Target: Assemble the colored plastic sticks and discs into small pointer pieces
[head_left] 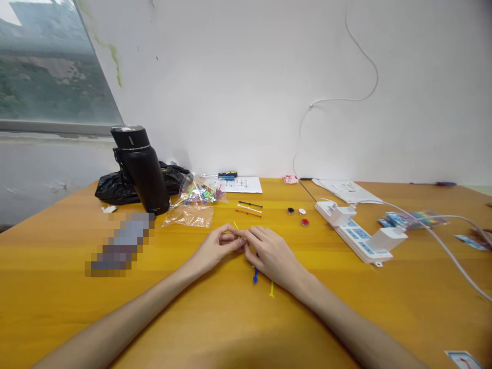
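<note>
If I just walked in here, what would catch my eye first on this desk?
Probably the two hands meeting mid-table: the left hand and right hand pinch a thin yellow stick. Behind them to the left stands a black flask, and a white power strip lies to the right.

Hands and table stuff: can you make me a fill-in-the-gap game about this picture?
1. The left hand and right hand pinch a thin ____ stick between them.
2. The bottle left of the plastic bag is ____ in colour.
3. The white charger is plugged into the ____.
4. A blue stick pokes out from under the ____ hand.

Missing words: yellow; black; power strip; right
</note>
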Motion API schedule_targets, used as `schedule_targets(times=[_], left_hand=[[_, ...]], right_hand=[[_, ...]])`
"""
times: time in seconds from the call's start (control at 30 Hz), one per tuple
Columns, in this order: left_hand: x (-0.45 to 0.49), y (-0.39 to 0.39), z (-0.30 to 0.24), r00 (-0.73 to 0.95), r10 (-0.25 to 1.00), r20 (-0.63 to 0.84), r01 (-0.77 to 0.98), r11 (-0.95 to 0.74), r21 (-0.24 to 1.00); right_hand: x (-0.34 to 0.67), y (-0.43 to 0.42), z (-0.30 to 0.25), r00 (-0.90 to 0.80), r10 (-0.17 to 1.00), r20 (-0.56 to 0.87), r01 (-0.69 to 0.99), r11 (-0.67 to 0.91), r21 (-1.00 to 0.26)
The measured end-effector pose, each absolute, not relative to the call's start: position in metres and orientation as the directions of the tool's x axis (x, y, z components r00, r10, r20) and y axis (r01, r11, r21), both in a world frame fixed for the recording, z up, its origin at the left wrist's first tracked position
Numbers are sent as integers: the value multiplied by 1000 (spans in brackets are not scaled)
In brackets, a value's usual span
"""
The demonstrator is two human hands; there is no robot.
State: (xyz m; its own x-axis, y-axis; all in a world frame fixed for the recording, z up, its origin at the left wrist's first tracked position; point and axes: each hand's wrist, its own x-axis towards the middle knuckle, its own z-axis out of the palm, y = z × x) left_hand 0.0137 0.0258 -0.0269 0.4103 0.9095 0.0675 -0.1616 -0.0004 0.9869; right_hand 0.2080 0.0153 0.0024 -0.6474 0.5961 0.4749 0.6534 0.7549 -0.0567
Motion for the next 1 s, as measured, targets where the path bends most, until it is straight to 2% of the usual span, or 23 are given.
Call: schedule_targets(times=[0.17,0.33,0.5,0.77,1.0], left_hand=[[15,25,-24,401,914,54,-115,-9,993],[16,20,-22,425,896,132,-39,-128,991],[17,15,-15,490,845,215,-79,-202,976],[16,13,-13,573,791,214,-126,-174,977],[16,13,-16,601,777,186,-122,-141,982]], right_hand=[[204,12,3,-604,629,489,679,728,-98],[203,10,2,-588,652,479,686,716,-131],[203,7,6,-586,673,452,647,724,-238],[203,1,12,-595,698,398,573,716,-399],[205,1,10,-627,686,369,568,727,-385]])
